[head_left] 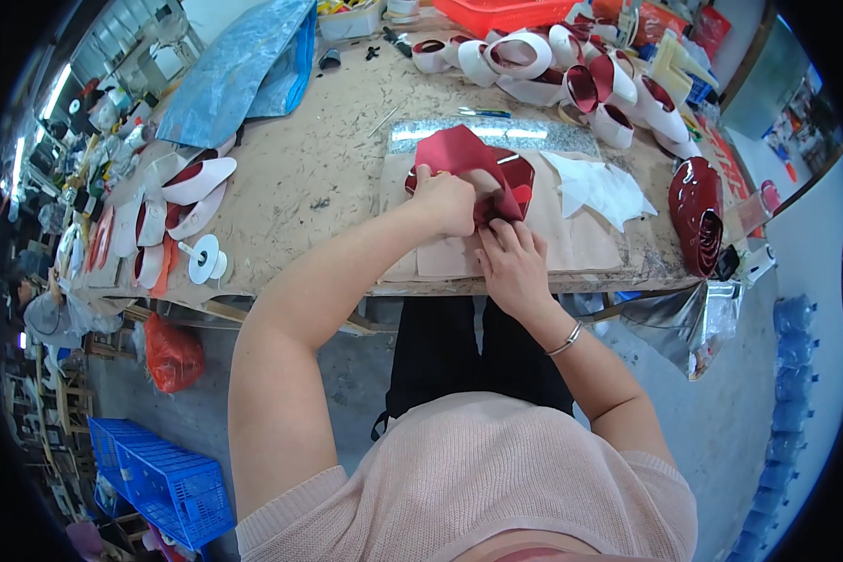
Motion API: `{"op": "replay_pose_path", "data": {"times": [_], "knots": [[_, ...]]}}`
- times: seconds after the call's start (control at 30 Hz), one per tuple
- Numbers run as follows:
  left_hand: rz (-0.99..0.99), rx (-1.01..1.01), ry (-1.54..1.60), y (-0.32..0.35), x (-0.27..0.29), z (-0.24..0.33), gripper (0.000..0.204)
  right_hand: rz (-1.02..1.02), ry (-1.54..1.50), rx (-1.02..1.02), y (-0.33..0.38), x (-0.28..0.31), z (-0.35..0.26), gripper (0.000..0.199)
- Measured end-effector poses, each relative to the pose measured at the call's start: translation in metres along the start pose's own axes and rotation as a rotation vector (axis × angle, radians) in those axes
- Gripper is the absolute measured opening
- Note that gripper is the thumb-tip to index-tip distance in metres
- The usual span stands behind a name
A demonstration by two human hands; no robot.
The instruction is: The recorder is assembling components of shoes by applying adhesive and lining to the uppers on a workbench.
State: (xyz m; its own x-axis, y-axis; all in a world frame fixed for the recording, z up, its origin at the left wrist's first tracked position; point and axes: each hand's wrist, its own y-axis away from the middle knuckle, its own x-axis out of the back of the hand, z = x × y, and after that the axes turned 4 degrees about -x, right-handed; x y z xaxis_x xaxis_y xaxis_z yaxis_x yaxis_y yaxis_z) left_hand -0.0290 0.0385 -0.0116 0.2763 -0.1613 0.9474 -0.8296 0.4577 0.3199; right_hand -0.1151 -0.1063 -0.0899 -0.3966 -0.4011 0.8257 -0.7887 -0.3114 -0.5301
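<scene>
A shoe upper (460,150), matte red with some beige inside, is folded up above the work mat. My left hand (442,201) is closed on its left side, fingers curled in and thumb pressed along it. At the near end of the upper, my right hand (515,264) pinches the lower edge with bent fingers; the fingertips are partly hidden. Glossy dark red material (518,171) shows under and right of the folded part. Whether it belongs to the same piece I cannot tell. White star-edged cut pieces (601,187) lie to the right.
White shoe uppers with red lining (518,56) are heaped at the back right, more (199,180) at the left. Rolled glossy red material (696,217) lies at the right edge. A white spool (207,259), a pen-like tool (484,112) and blue plastic sheeting (239,75) are on the table.
</scene>
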Motion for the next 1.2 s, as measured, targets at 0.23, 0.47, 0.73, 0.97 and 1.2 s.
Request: {"op": "replay_pose_path", "data": {"times": [0.23, 0.47, 0.73, 0.97, 1.2], "knots": [[0.379, -0.610, -0.463, 0.009, -0.004, -0.029, 0.011, -0.027, -0.095, 0.070, -0.006, -0.006, -0.003, 0.034], [0.077, -0.131, -0.100, 0.018, -0.007, -0.030, 0.014, -0.004, -0.163, 0.088, -0.009, -0.005, 0.002, 0.035], [0.059, 0.027, -0.078, 0.011, -0.012, -0.018, 0.023, -0.072, -0.143, 0.027, -0.016, -0.002, -0.009, 0.032], [0.266, -0.317, -0.363, 0.013, -0.008, -0.031, 0.017, -0.013, -0.170, 0.110, -0.019, -0.016, -0.010, 0.030], [0.055, -0.259, -0.212, 0.026, 0.004, -0.047, 0.018, -0.043, -0.157, 0.047, -0.015, -0.014, -0.013, 0.035]]}}
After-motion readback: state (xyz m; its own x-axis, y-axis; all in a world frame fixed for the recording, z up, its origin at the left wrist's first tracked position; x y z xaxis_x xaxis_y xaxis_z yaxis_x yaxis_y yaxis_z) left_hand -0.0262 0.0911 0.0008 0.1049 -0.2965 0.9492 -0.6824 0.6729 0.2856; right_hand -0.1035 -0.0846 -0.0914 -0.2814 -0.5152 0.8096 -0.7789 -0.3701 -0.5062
